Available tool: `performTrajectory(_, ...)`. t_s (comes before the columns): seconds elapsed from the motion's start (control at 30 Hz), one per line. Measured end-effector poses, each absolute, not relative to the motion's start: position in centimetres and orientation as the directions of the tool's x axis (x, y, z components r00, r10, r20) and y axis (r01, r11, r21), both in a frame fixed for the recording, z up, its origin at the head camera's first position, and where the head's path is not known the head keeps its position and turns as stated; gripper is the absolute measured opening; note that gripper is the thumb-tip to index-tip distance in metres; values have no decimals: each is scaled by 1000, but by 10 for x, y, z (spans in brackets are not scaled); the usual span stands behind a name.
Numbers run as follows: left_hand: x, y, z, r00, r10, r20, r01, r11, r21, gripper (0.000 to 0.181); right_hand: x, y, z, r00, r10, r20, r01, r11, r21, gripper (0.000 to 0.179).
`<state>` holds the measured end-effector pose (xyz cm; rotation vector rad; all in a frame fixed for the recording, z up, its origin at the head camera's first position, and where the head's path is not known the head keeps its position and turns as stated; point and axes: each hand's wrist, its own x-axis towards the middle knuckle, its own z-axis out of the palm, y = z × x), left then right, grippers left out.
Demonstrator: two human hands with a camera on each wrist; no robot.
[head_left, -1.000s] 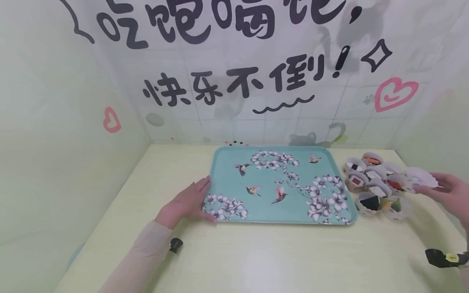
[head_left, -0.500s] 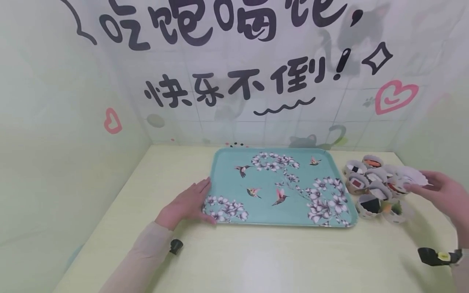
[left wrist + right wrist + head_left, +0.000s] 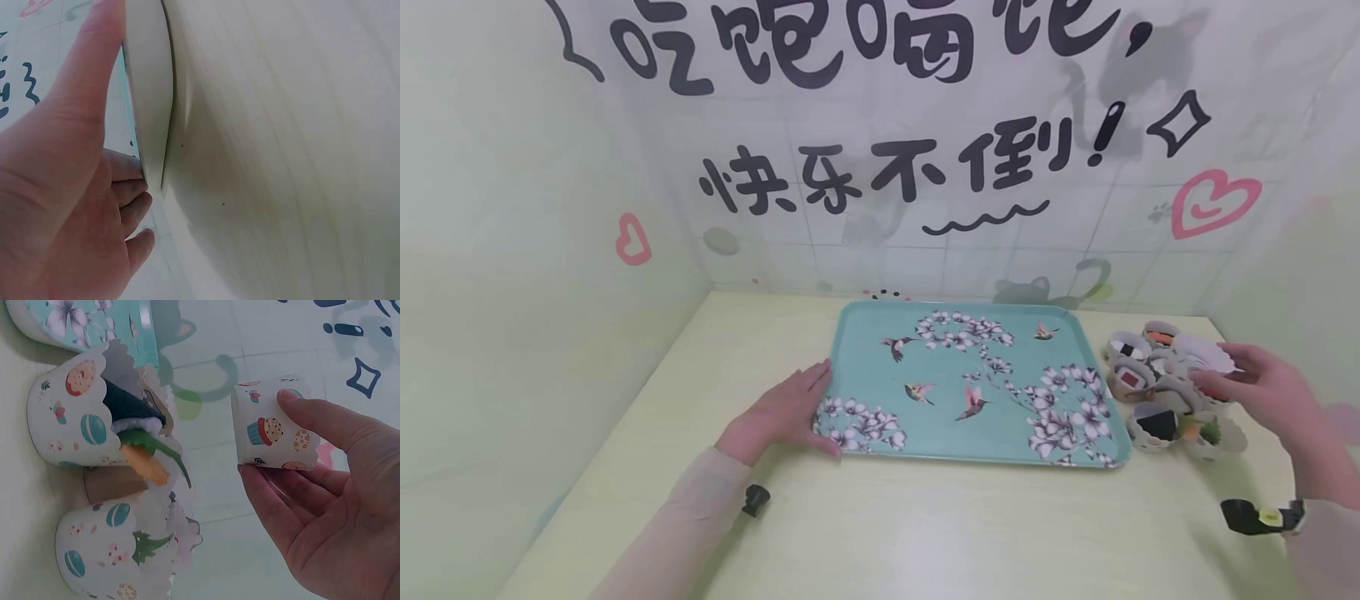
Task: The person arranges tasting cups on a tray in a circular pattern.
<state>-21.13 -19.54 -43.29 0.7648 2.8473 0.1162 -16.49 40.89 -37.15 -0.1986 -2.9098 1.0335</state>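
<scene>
My right hand [image 3: 1273, 387] pinches a white paper baking cup [image 3: 269, 428] printed with cupcakes between thumb and fingers. It holds this cup above the group of scalloped paper cups at the tray's right; what is inside it is hidden. One cup [image 3: 62, 419] below has a dark roll-like piece in it. Beside that, another cup [image 3: 87, 556] shows a green leaf-shaped piece. A turquoise tray [image 3: 865, 358] with flowers and birds lies on the table. Against its left front corner rests my left hand [image 3: 782, 417], fingers along the left side, thumb at the front edge.
The pale wooden table [image 3: 940, 533] runs in front of the tray. Behind it stands a white wall cloth [image 3: 865, 267] with dark lettering, and pale side panels close in left and right. Black wrist straps show on both forearms.
My right hand has carried the paper cup leftward, from beside the group to above it. The left hand stays at the tray corner.
</scene>
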Motion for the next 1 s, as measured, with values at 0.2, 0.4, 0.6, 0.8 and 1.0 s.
performTrajectory(0.2, -210, -194, -431, -848, 500, -179, 481, 866, 140, 135, -175, 395, -368, -996, 89, 12, 62, 782, -620, 74)
performTrajectory(0.4, -211, -194, -431, -847, 495, -194, 476, 869, 136, 136, -182, 381, -363, -999, 37, 12, 22, 782, -623, 73)
performTrajectory(0.6, -215, -194, -429, -853, 476, -216, 459, 880, 124, 141, -188, 362, -361, -1000, 28, 12, 14, 778, -628, 77)
performTrajectory(0.8, -216, -192, -428, -849, 468, -244, 454, 884, 116, 142, -194, 350, -363, -1000, 6, 16, -6, 766, -643, 76)
performTrajectory(1.0, -214, -191, -427, -849, 468, -244, 457, 883, 104, 141, -202, 339, -362, -1000, -9, -22, 9, 742, -670, 80)
